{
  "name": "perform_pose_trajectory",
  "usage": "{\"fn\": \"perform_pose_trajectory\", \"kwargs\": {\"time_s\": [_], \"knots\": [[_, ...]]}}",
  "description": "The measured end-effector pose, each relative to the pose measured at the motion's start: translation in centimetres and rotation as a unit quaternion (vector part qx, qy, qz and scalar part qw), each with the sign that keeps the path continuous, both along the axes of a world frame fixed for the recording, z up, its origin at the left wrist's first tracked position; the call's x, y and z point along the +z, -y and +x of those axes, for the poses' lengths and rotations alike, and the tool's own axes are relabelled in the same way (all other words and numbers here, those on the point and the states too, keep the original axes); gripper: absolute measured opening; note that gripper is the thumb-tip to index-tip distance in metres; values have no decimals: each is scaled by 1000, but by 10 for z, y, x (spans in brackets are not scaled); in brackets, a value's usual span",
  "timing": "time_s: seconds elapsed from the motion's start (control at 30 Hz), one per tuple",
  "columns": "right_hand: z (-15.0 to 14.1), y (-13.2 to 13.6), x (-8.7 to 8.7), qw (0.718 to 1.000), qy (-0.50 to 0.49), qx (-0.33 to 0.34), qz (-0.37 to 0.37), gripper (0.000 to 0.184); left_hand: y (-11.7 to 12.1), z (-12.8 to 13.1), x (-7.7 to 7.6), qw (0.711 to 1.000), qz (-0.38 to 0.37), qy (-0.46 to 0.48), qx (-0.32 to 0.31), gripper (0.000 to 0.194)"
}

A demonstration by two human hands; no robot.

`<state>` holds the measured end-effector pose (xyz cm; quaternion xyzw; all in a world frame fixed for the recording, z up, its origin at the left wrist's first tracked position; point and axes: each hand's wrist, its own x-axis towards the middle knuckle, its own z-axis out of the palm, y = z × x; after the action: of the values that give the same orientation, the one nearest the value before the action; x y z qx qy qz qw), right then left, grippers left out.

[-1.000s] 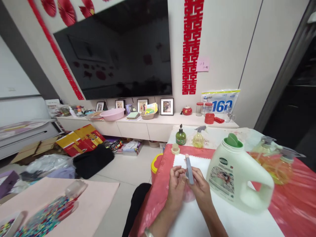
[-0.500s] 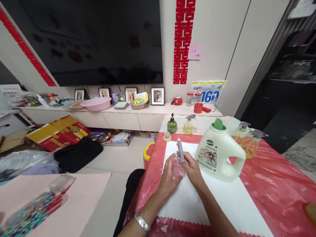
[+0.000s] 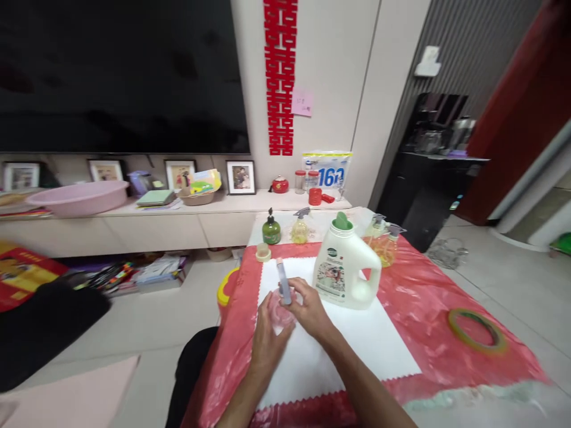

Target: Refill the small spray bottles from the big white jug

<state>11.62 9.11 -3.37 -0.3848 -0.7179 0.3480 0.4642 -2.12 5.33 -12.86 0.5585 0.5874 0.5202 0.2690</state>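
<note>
My left hand wraps around the body of a small clear pink spray bottle. At its top, my right hand has its fingers closed on the grey spray head. The bottle is over a white sheet with a zigzag edge. To the right of my hands stands a large pale green jug, uncapped, with a green spout showing in its mouth. Its likely cap, a pale yellowish cup, sits at the sheet's far left corner.
A green pump bottle and a yellow spray bottle stand at the table's back. More spray bottles with orange liquid are behind the jug. A roll of tape lies on the red plastic cover at right.
My view has swung to the right, so the scene has shifted left and the whole tape roll shows. Both hands keep hold of the spray bottle.
</note>
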Motion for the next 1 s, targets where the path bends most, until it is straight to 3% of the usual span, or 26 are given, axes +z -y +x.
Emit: {"fn": "perform_pose_trajectory", "kwargs": {"time_s": [0.27, 0.53, 0.67, 0.8, 1.0], "knots": [[7, 9, 24, 997, 66, 23, 14, 20, -2, -2, -6, 997, 59, -53, 5, 78], [13, 16, 22, 1000, 4, -6, -13, 21, 1, 2, -8, 983, 126, -133, 5, 79], [21, 15, 15, 995, -89, -5, -51, 25, 5, 1, -6, 986, 98, -129, -41, 87], [27, 8, 2, 977, -190, 4, -98, 33, 10, 1, 1, 992, 35, -61, -109, 102], [21, 12, -7, 968, -208, 25, -138, 38, 15, 9, 19, 993, -55, -19, -101, 105]]}}
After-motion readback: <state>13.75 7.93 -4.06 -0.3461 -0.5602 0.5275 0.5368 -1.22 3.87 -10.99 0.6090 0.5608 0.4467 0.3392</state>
